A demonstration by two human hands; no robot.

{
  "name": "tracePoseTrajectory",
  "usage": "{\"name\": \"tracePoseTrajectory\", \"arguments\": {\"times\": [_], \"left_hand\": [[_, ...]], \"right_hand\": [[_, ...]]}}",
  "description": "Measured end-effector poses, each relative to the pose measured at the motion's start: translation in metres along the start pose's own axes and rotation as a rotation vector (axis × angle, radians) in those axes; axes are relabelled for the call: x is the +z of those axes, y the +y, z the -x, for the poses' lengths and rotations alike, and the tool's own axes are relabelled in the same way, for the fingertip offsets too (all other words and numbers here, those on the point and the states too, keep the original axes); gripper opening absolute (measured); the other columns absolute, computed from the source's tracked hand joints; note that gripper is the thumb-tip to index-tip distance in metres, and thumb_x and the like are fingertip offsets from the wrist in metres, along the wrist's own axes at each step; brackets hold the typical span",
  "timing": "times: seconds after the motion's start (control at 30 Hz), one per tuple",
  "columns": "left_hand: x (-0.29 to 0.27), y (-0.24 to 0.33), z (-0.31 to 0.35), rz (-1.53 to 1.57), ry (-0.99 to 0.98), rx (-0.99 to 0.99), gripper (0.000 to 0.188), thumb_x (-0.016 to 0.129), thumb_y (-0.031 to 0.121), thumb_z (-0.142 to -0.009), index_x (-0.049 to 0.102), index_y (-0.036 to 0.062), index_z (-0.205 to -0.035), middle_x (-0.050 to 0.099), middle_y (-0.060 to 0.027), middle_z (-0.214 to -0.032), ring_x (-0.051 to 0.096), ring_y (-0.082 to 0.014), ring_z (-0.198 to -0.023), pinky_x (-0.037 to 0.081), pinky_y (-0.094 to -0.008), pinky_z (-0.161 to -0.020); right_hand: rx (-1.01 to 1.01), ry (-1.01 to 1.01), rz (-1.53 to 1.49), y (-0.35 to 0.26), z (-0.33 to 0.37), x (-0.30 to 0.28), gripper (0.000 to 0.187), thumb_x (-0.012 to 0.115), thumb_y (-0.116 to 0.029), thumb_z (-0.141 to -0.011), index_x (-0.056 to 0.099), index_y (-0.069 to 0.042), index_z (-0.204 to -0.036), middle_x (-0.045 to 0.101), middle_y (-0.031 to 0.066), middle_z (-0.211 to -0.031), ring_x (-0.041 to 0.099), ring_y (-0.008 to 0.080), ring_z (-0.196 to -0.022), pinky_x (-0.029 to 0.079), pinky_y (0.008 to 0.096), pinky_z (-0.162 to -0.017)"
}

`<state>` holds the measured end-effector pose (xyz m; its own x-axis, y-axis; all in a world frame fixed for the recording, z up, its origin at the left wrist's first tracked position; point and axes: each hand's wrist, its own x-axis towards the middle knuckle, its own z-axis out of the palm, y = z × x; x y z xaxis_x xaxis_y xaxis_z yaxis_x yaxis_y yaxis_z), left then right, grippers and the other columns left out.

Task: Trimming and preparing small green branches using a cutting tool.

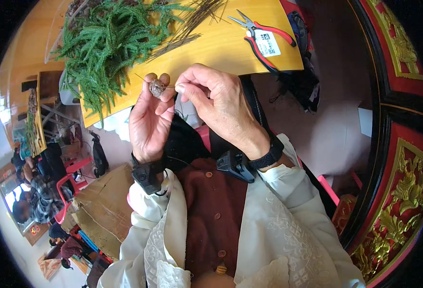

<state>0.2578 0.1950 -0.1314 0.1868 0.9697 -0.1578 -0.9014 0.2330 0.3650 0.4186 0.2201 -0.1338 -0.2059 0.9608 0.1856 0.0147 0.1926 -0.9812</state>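
Between the thumb and fingertips of my left hand (150, 122) sits a small brown cone-like piece (156, 88), probably a pine cone. A thin brown wire (171, 86) sticks out of its right side, and a short end shows on the left. My right hand (225, 101) pinches the wire close to the cone with thumb and forefinger. Both hands are just off the near edge of the yellow table (216, 53). Several similar thin brown wires (192, 24) lie loose on the tabletop beyond them.
Green artificial sprigs (108, 45) are heaped at the table's left. Red-and-black handled pliers (252, 30) with a white label lie at the right. A cardboard box (103, 211) stands at lower left, with people farther off. Carved red-and-gold panels (394, 201) line the right side.
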Motion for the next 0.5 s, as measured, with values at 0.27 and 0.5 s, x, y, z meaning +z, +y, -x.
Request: {"name": "tracePoseTrajectory", "arguments": {"times": [0.27,0.5], "left_hand": [[0.0052,-0.0021,0.0026,-0.237,0.049,0.068,0.021,0.05,0.015,-0.097,0.05,0.0046,-0.115,0.052,-0.0106,-0.108,0.042,-0.0118,-0.072,0.035,-0.0188,-0.059],[0.0062,-0.005,0.003,-0.36,0.067,0.119,0.019,0.05,0.016,-0.097,0.051,0.005,-0.113,0.054,-0.0102,-0.107,0.042,-0.0109,-0.071,0.036,-0.0187,-0.06]], "right_hand": [[-0.032,0.026,-0.064,-0.0008,-0.0044,-0.0074,0.004,0.06,-0.002,-0.086,0.062,0.001,-0.088,0.065,0.0061,-0.075,0.063,0.0095,-0.07,0.049,0.024,-0.062],[-0.093,-0.012,-0.031,-0.0009,-0.0058,-0.0091,0.004,0.06,-0.001,-0.087,0.062,0.002,-0.088,0.065,0.0063,-0.076,0.064,0.01,-0.071,0.05,0.0241,-0.064]]}}
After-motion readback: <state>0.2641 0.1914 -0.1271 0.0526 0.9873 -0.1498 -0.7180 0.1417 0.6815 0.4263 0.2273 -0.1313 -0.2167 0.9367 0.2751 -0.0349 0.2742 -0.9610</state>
